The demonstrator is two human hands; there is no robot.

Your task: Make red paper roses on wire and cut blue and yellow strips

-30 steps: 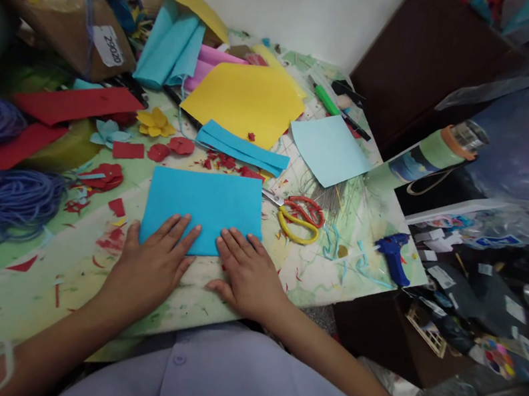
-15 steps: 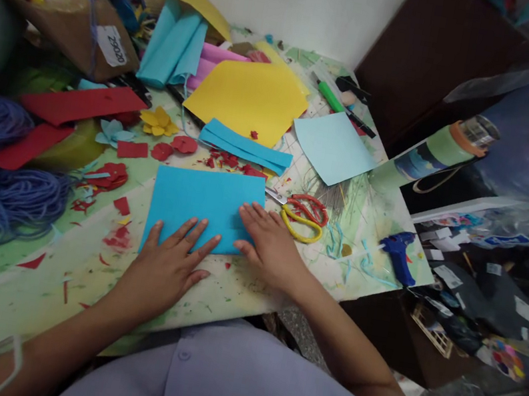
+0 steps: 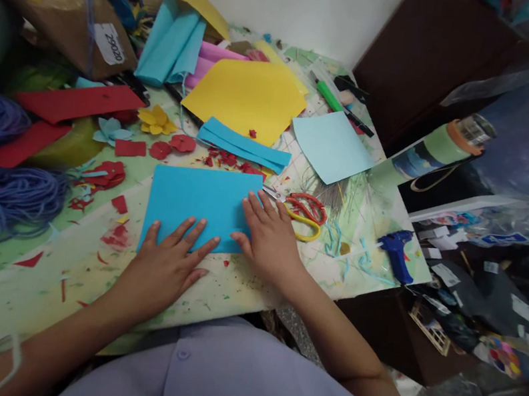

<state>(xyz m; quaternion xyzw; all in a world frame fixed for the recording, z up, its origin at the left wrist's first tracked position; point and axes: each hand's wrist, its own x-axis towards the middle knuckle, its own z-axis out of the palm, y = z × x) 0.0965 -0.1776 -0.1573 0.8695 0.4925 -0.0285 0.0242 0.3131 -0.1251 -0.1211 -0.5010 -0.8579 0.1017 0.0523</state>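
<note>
A blue sheet of paper (image 3: pixel 196 197) lies flat near the table's front edge. My left hand (image 3: pixel 164 269) rests on its lower left part, palm down, fingers spread. On the sheet's right edge lies my right hand (image 3: pixel 271 236), its fingers stretched out and the thumb apart. Scissors (image 3: pixel 305 215) with red and yellow handles are just beyond the right hand, their blades reaching toward the sheet's corner. Behind the sheet are folded blue paper strips (image 3: pixel 245 145) and small red paper scraps (image 3: pixel 230 162).
Yellow paper (image 3: pixel 245 97) and a light blue sheet (image 3: pixel 331 145) lie farther back. Blue yarn (image 3: pixel 1 194), red strips (image 3: pixel 80 101) and paper flowers fill the left. A blue glue gun (image 3: pixel 397 254) lies at the right edge, with a bottle (image 3: pixel 435 149) behind it.
My right hand has moved slightly up along the blue sheet's right edge. My left hand stays in place on the sheet, and the whole view has shifted slightly.
</note>
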